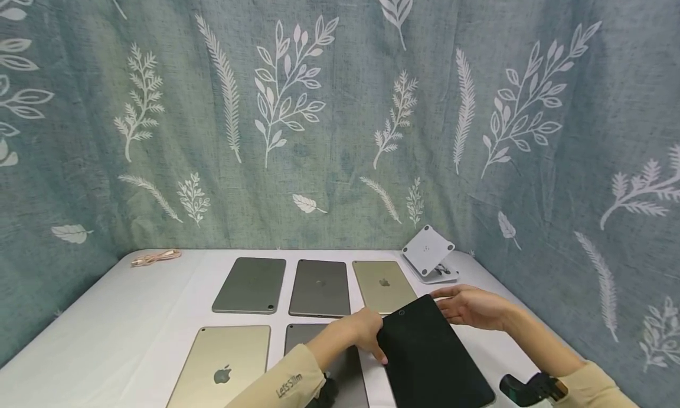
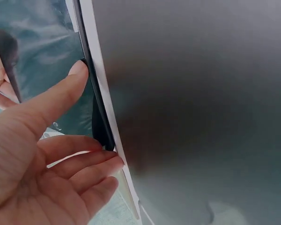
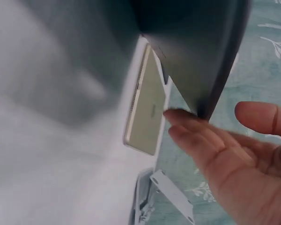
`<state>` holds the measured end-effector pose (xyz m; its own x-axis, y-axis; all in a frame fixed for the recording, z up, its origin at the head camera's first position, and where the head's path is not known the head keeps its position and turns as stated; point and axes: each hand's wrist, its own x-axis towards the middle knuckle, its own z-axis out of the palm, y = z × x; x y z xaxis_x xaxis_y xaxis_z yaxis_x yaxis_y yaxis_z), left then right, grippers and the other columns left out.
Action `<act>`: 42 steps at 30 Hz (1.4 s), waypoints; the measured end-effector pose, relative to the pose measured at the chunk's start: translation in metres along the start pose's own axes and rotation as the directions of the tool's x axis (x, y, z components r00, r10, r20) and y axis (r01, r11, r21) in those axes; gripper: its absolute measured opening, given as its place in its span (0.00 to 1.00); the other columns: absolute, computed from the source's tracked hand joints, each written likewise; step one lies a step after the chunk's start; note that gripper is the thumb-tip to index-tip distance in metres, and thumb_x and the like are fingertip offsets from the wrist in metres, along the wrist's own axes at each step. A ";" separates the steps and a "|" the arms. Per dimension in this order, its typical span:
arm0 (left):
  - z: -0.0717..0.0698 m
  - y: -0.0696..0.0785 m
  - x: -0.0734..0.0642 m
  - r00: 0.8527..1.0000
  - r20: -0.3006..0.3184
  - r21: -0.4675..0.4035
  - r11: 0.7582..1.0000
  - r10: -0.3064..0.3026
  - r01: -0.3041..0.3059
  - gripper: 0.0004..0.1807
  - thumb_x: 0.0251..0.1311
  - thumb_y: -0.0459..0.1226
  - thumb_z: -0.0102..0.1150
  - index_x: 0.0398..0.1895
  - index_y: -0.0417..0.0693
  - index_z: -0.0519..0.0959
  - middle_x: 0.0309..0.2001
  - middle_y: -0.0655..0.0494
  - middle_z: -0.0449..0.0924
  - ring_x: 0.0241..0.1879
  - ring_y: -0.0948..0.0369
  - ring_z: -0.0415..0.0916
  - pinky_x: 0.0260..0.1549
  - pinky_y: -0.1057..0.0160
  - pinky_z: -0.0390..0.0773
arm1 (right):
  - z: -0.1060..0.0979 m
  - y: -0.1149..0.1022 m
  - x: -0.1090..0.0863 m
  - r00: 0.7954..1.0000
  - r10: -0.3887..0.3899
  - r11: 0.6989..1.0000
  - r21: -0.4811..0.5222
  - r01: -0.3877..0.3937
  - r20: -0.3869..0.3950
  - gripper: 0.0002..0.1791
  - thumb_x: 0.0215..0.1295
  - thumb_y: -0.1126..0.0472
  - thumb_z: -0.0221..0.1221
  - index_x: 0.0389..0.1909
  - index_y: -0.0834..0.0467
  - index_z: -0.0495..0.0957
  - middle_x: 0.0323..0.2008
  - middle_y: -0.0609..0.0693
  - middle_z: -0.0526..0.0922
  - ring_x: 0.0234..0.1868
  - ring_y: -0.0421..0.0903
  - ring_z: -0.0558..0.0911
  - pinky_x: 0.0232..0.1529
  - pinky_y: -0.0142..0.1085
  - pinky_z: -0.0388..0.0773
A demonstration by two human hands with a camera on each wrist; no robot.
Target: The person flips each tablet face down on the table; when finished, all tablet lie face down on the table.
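Observation:
A tablet with a dark screen (image 1: 432,355) is tilted up off the table at the front right, screen side toward me. My left hand (image 1: 362,331) pinches its left edge, thumb on the screen and fingers behind, as the left wrist view shows with the thumb (image 2: 68,86). At the top right corner my right hand (image 1: 473,306) has its fingers extended; in the right wrist view the right hand (image 3: 234,159) touches the corner from behind, thumb held away. Beneath my left forearm lies a dark grey tablet (image 1: 347,375), partly hidden.
A gold tablet (image 1: 220,366) lies at the front left. Behind are a grey-green tablet (image 1: 252,284), a grey tablet (image 1: 320,287) and another gold tablet (image 1: 383,281). A metal stand (image 1: 429,251) occupies the back right corner, a coiled cable (image 1: 156,257) the back left. Patterned curtains (image 1: 340,113) enclose the table.

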<state>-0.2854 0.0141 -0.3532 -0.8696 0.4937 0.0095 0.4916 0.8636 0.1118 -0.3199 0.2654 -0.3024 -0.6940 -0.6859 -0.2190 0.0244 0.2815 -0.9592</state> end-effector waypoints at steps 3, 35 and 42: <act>0.001 0.002 0.002 1.000 0.002 -0.052 0.999 0.013 -0.013 0.29 0.41 0.48 0.77 0.44 0.39 0.83 0.40 0.54 0.84 0.37 0.64 0.78 0.38 0.71 0.77 | -0.003 -0.005 -0.005 1.000 -0.001 1.000 -0.011 0.002 0.026 0.39 0.65 0.71 0.44 0.68 0.82 0.32 0.67 0.72 0.63 0.56 0.43 0.79 0.57 0.35 0.75; -0.053 0.001 0.004 0.982 -0.119 -0.610 0.770 0.145 -0.187 0.22 0.65 0.51 0.55 0.48 0.43 0.81 0.42 0.49 0.85 0.39 0.64 0.79 0.36 0.69 0.75 | 0.029 -0.019 0.003 0.978 -0.203 0.975 -0.099 0.198 -0.048 0.36 0.72 0.62 0.51 0.71 0.75 0.46 0.71 0.71 0.53 0.64 0.38 0.71 0.60 0.28 0.71; -0.061 -0.010 -0.006 0.986 -0.115 -0.587 0.793 0.120 -0.165 0.29 0.62 0.52 0.58 0.58 0.40 0.75 0.61 0.44 0.75 0.61 0.54 0.73 0.54 0.60 0.75 | 0.037 -0.004 0.014 0.984 -0.170 0.985 -0.009 0.170 -0.052 0.40 0.71 0.59 0.53 0.71 0.76 0.43 0.70 0.65 0.58 0.58 0.34 0.75 0.59 0.29 0.72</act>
<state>-0.2880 -0.0040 -0.2942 -0.8037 0.5791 0.1367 0.5054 0.5432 0.6704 -0.3030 0.2295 -0.3089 -0.7243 -0.6881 -0.0427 -0.1003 0.1665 -0.9809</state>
